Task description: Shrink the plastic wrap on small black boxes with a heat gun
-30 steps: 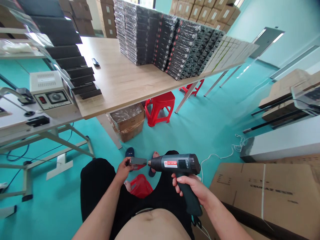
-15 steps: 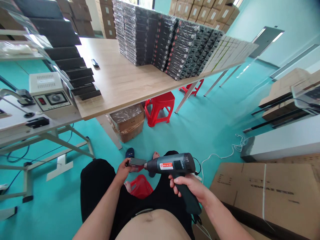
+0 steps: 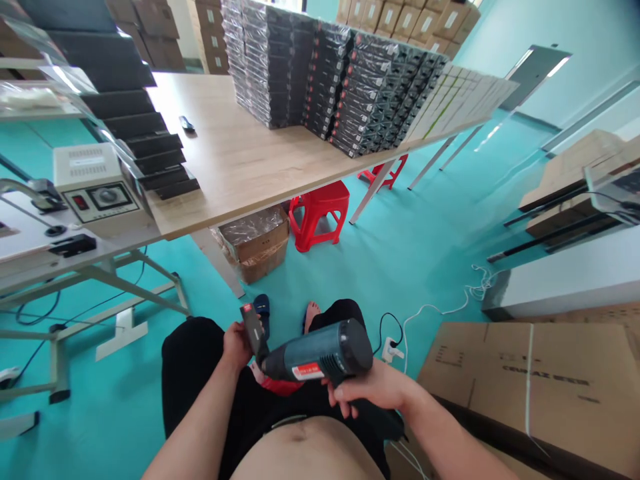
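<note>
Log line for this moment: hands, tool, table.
left hand: holds small box; right hand: grips heat gun; nozzle: near box's lower end; table: stacked wrapped boxes

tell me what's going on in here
A person grips a heat gun in the right hand and holds a small dark box in the left hand. The nozzle is close to the box's near end; whether they touch is hard to tell. Stacked dark boxes in clear wrap stand on the wooden table ahead.
</note>
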`<state>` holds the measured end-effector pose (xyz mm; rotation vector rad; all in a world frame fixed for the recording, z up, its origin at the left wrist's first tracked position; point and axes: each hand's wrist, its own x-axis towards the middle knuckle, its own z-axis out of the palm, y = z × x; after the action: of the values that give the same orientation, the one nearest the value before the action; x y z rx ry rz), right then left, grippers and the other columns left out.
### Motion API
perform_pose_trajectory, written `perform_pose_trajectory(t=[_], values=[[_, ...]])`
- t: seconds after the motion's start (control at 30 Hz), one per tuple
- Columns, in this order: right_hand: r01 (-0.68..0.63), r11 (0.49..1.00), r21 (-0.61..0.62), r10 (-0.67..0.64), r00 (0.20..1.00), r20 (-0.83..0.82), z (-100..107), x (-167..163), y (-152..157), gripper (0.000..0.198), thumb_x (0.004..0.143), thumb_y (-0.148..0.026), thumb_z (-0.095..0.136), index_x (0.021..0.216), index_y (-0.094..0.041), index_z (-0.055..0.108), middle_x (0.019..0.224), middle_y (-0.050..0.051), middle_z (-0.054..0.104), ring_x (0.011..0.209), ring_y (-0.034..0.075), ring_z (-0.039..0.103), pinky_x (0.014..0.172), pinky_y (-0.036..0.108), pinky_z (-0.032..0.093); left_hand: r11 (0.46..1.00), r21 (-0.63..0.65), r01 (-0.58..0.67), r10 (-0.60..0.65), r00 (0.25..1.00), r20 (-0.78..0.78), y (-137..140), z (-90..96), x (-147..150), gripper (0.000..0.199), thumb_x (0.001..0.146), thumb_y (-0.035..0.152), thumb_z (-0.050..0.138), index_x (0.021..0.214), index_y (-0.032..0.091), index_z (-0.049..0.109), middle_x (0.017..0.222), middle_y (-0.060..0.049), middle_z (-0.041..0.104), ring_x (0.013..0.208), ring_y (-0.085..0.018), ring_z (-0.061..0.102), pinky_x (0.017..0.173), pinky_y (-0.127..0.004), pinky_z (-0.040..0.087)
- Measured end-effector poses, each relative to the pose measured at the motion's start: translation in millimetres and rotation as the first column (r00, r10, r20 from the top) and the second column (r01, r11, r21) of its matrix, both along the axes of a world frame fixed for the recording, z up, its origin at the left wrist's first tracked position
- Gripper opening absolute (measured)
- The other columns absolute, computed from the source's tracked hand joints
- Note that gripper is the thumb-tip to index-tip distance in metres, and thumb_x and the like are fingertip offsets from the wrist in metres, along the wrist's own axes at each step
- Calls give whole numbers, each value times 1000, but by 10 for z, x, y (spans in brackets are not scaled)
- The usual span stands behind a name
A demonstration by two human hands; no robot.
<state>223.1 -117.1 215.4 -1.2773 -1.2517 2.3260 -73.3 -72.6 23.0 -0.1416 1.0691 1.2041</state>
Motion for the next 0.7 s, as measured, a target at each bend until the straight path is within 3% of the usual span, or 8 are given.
perform_pose_trajectory(t=[0.1, 0.17, 0.27, 0.37, 0.43, 0.53, 0.6, 0.7], values=[[-14, 1000, -12, 14, 999, 46, -60, 86, -70, 29, 68, -25, 69, 94, -13, 69, 73, 5, 69, 54, 13, 60, 51, 25, 46, 991, 131, 39, -47, 997, 62, -30, 32, -34, 40, 77, 36, 46, 102, 12, 64, 75, -11, 67, 61, -23, 64, 56, -36, 53], [66, 998, -13, -66, 996, 58, -123, 125, -84, 28, 68, -25, 67, 93, -12, 69, 73, 5, 69, 54, 14, 60, 50, 25, 46, 982, 177, 71, -96, 986, 133, -50, 55, -53, 49, 81, 50, 46, 109, 13, 62, 86, -13, 70, 73, -27, 67, 62, -40, 55], [210, 978, -21, -208, 976, 71, -214, 168, -72, 28, 70, -26, 66, 95, -12, 68, 76, 6, 69, 57, 14, 62, 51, 25, 47, 975, 197, 105, -147, 965, 216, -70, 99, -64, 64, 77, 68, 50, 112, 15, 61, 96, -14, 70, 87, -30, 67, 71, -43, 55], [312, 950, -21, -310, 948, 76, -290, 219, -42, 30, 73, -28, 65, 98, -12, 67, 79, 6, 69, 60, 15, 63, 52, 25, 48, 958, 225, 180, -224, 956, 189, -76, 117, -32, 61, 75, 63, 58, 113, 14, 61, 95, -14, 71, 89, -29, 67, 75, -42, 55], [365, 931, -14, -363, 929, 71, -335, 262, -19, 30, 74, -28, 64, 99, -12, 66, 80, 7, 69, 62, 15, 64, 52, 25, 49, 940, 182, 287, -306, 948, 84, -76, 96, 21, 48, 75, 48, 65, 108, 12, 62, 88, -12, 72, 82, -26, 68, 74, -39, 55], [449, 893, -37, -447, 893, 46, -395, 334, 21, 28, 76, -27, 62, 99, -12, 66, 81, 7, 68, 63, 14, 63, 52, 23, 50, 928, 99, 359, -333, 919, -212, -81, 20, 127, 33, 68, 28, 67, 97, 13, 63, 75, -5, 70, 68, -21, 67, 67, -34, 54], [509, 857, -84, -509, 860, 22, -425, 382, 50, 26, 77, -26, 62, 99, -13, 66, 82, 6, 68, 63, 13, 63, 52, 22, 49, 905, 151, 399, -300, 847, -439, -86, -36, 187, 35, 64, 22, 67, 99, 15, 63, 80, -3, 71, 72, -20, 67, 71, -32, 53], [573, 807, -143, -577, 817, 19, -450, 443, 87, 25, 78, -26, 62, 99, -14, 67, 83, 6, 67, 65, 12, 63, 53, 21, 50, 823, 205, 529, -285, 697, -658, -85, -83, 224, 40, 60, 20, 69, 100, 16, 63, 87, -2, 70, 83, -21, 65, 79, -33, 51]])
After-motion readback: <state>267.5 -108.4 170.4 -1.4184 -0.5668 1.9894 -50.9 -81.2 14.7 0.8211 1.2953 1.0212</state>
